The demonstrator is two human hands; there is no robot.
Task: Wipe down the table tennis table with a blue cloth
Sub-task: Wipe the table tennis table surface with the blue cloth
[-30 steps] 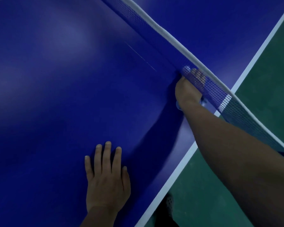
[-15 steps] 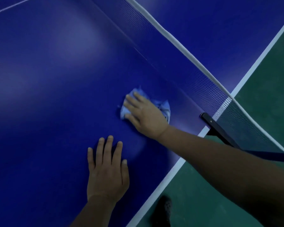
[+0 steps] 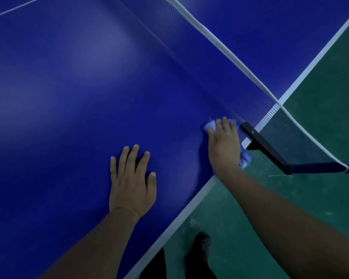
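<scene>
Bare forearms [image 3: 290, 224], dark perforated shoe [image 3: 203, 248]

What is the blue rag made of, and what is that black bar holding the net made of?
The blue cloth looks like soft fabric: it bunches and wrinkles under the right hand. The black net bracket looks like hard metal or plastic with a matte finish: straight, sharp edges, no shine. The picture cannot settle which.

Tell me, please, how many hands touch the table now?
2. The left hand rests flat on the blue table. The right hand presses the blue cloth at the table's edge, beside the black net bracket.
</scene>
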